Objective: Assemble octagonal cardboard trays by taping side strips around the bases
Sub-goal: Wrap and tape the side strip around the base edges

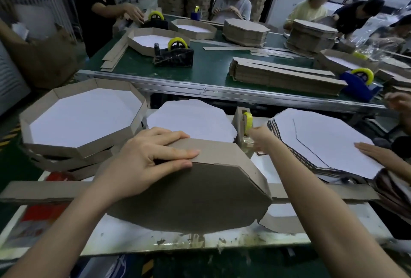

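Cardboard, brown and matte, forms the octagonal tray, tilted on the white surface with its underside facing the camera and one strip folded around its upper edges. The left hand presses straight fingers on the strip. The right hand reaches one dispenser with a yellow roll; its grip cannot be told. One stack of finished trays, white inside, stands left; one stack of flat white bases lies right.

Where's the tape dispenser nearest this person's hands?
The dispenser sits centre-right in the head view, just beyond the right hand, between a white base and a stack of bases.
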`<state>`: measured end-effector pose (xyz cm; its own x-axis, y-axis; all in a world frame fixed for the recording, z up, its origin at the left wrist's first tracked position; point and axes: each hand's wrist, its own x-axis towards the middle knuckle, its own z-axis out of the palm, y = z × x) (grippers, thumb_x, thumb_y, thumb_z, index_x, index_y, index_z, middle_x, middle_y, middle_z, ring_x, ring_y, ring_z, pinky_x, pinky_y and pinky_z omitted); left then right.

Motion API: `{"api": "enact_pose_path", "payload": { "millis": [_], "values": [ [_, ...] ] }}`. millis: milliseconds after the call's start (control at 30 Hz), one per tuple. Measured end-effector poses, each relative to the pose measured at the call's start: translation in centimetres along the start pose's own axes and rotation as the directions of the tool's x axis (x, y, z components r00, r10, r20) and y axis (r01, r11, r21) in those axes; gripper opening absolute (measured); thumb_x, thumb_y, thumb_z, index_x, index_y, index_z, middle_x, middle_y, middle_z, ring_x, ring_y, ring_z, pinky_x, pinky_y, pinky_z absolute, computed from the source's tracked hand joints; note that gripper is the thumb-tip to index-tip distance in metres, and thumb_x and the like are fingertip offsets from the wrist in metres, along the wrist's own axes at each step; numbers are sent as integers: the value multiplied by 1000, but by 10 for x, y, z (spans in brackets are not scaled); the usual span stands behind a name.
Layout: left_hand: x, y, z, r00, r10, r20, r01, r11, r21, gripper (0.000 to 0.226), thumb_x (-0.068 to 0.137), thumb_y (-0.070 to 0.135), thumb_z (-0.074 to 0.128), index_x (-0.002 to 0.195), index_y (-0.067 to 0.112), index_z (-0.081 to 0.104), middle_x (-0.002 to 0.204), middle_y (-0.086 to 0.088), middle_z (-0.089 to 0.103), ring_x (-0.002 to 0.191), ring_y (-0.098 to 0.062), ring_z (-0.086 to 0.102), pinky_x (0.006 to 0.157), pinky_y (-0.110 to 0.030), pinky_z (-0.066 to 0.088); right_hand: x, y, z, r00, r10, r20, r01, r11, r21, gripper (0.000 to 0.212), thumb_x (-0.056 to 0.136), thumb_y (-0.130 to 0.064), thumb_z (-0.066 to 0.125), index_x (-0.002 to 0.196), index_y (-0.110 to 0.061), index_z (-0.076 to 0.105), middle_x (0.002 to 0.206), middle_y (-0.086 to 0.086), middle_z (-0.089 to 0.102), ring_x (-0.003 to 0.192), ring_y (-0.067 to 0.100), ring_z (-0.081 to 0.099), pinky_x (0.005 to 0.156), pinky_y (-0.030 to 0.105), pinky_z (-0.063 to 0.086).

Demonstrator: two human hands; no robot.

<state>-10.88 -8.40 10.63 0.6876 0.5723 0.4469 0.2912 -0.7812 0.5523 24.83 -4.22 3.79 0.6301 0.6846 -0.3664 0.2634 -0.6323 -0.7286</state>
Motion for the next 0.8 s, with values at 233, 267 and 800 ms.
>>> {"api": "enact_pose_path", "payload": {
  "millis": [233,267,800],
  "values": [
    [21,-5,-3,993,-104,61,108,991,-74,29,77,54,60,106,54,67,127,22,59,122,12,45,102,-11,34,72,29,18,994,98,49,-91,989,-120,45,93,-2,55,135,-3,39,127,17,55,101,31,63,91,49,56],
    [22,-6,-2,992,-114,59,119,990,-73,29,77,54,61,105,54,67,127,23,59,122,12,45,102,-11,34,79,31,20,993,109,46,-103,988,-116,43,94,-2,54,134,0,39,127,19,55,104,31,63,92,48,56],
    [29,-21,6,988,-154,20,155,985,-73,31,77,62,57,107,59,64,126,26,60,125,7,46,100,-23,39,106,47,17,963,236,127,-259,700,665,11,94,-11,54,104,-8,53,85,10,53,58,18,51,52,27,35]
  ]
}}
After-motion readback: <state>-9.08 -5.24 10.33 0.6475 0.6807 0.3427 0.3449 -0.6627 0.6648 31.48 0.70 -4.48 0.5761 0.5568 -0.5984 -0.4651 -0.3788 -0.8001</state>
